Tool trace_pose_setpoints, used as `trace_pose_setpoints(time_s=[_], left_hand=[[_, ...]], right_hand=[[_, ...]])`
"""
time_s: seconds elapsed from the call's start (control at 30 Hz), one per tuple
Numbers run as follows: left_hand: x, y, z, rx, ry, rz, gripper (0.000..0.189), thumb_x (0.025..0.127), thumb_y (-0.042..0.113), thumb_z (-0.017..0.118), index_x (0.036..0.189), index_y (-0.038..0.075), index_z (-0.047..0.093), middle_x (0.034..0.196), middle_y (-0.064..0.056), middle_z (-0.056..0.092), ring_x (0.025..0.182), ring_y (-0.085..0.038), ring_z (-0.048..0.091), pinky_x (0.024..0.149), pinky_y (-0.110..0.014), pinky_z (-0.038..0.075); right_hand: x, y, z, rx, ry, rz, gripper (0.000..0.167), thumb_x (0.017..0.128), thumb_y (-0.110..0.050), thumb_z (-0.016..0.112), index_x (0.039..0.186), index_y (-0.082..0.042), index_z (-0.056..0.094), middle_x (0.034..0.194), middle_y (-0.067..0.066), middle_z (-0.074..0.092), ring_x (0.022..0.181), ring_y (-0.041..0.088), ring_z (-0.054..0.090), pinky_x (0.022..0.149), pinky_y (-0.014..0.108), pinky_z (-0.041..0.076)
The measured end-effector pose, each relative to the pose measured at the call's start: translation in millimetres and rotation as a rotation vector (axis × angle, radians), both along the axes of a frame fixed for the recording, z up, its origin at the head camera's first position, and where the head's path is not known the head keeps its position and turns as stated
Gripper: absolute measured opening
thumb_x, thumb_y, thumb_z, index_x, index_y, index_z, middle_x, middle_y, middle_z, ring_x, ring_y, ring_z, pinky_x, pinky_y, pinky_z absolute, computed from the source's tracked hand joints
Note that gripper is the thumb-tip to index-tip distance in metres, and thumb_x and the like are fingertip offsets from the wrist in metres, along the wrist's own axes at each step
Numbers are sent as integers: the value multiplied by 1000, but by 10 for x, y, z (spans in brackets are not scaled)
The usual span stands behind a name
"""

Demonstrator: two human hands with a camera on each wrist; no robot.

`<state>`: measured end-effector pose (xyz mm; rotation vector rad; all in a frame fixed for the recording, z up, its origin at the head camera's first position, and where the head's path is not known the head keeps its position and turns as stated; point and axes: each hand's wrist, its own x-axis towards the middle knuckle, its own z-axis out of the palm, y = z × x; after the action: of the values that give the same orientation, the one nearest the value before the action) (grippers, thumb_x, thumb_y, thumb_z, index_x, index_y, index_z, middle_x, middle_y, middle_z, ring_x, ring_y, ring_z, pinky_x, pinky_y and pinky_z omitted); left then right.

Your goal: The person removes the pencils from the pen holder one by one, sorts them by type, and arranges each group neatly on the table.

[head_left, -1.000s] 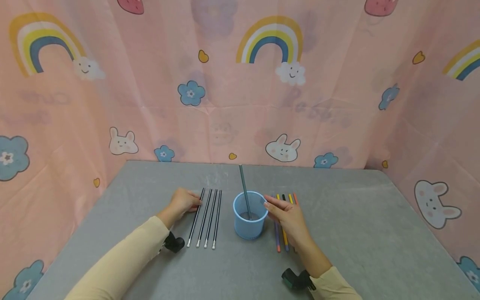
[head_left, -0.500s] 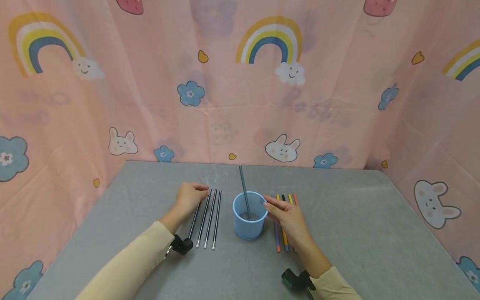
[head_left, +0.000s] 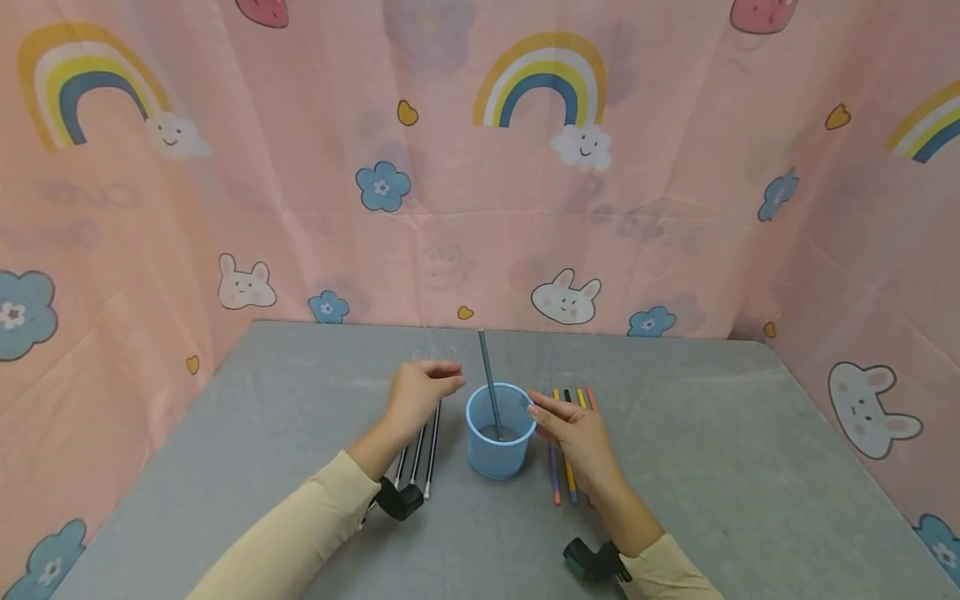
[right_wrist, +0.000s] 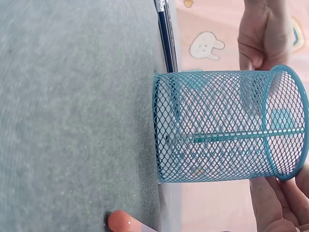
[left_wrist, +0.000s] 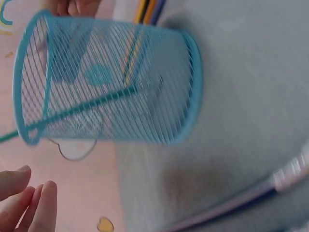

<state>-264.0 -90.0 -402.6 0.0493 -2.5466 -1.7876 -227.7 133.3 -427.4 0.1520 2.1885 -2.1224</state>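
Note:
A light-blue mesh pencil cup (head_left: 498, 458) stands upright on the grey table, with one dark green pencil (head_left: 488, 375) leaning inside it. My right hand (head_left: 581, 442) holds the cup's rim on its right side; in the right wrist view its fingers (right_wrist: 270, 205) lie along the rim. To the left of the cup, my left hand (head_left: 418, 398) hovers over the far ends of a row of dark pencils (head_left: 432, 454) with silvery ends. Nothing shows between its thumb and fingers (left_wrist: 44, 205) in the left wrist view. Hand and forearm hide part of that row.
Several coloured pencils (head_left: 569, 479) lie right of the cup, partly beneath the right hand. Black wrist cameras (head_left: 401, 500) sit on both wrists. A pink printed curtain (head_left: 480, 250) rises behind the table's back edge.
My left hand has moved right, from the leftmost dark pencil across the row toward the cup, and no pencil is seen coming with it. The right hand and cup have stayed put.

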Motion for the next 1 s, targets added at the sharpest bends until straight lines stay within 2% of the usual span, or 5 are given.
trace_pose_setpoints(time_s=[0.3, 0.47, 0.6, 0.8, 1.0], left_hand=[[38, 181, 58, 80, 31, -41, 33, 86, 19, 78, 115, 3, 73, 108, -11, 76, 104, -22, 72, 93, -38, 59], [41, 256, 83, 111, 23, -52, 36, 86, 19, 78, 117, 3, 72, 111, -11, 75, 105, -23, 72, 95, -39, 59], [28, 315, 91, 114, 28, -37, 37, 86, 18, 78, 119, 2, 70, 112, -12, 75, 105, -23, 71, 94, -38, 59], [18, 369, 52, 100, 76, -12, 35, 87, 16, 77, 117, 1, 70, 111, -13, 74, 104, -24, 70, 88, -37, 61], [19, 401, 27, 97, 69, 27, 26, 88, 16, 76, 110, 4, 71, 106, -11, 75, 96, -21, 71, 83, -34, 61]], right_hand=[[-5, -6, -5, 5, 3, 3, 35, 97, -14, 64, 129, 0, 64, 129, 14, 67, 97, -3, 68, 88, 21, 59], [-8, -1, -20, 17, 9, 3, 35, 97, -16, 64, 129, -1, 65, 129, 14, 67, 104, 4, 69, 91, 24, 58], [-13, -1, -28, 17, 15, 4, 35, 97, -16, 65, 129, -1, 65, 130, 14, 67, 107, 7, 69, 91, 24, 58], [-5, -2, -24, 11, 20, 5, 35, 97, -16, 65, 129, -1, 65, 130, 15, 66, 104, 2, 68, 90, 21, 58], [-9, -2, -52, 11, 22, 10, 35, 97, -15, 65, 129, -1, 65, 130, 15, 66, 101, -2, 67, 89, 21, 58]])
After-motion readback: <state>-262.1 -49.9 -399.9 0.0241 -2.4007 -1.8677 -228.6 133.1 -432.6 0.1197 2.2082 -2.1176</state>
